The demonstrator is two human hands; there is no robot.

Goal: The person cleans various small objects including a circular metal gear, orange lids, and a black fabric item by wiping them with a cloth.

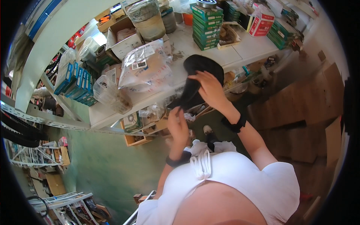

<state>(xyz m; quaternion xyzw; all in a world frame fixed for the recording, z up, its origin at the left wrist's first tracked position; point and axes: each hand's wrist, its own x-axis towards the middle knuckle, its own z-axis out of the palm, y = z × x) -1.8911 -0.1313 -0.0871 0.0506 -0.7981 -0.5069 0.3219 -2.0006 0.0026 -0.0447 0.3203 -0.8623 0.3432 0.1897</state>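
Note:
A soft black fabric item (204, 63), rounded at its far end and perhaps a cap, is held up at the front edge of the white shelf (228, 56). My left hand (177, 129) pinches its near left corner between thumb and fingertips. Farther to the right, my right hand (212, 90) grips its middle, the fingers bent over the black fabric. Its underside is hidden. Left of it on the shelf lies a clear plastic mailing bag (144, 65) with a white label. Black bands circle both my wrists.
Green boxes (206, 28) are stacked at the back, beside a red-and-white box (261, 21). Blue boxes (77, 84) and a clear plastic container (108, 92) stand at the shelf's left end. Below are a wooden crate (137, 139) and green floor (101, 161). Cardboard (292, 142) leans at right.

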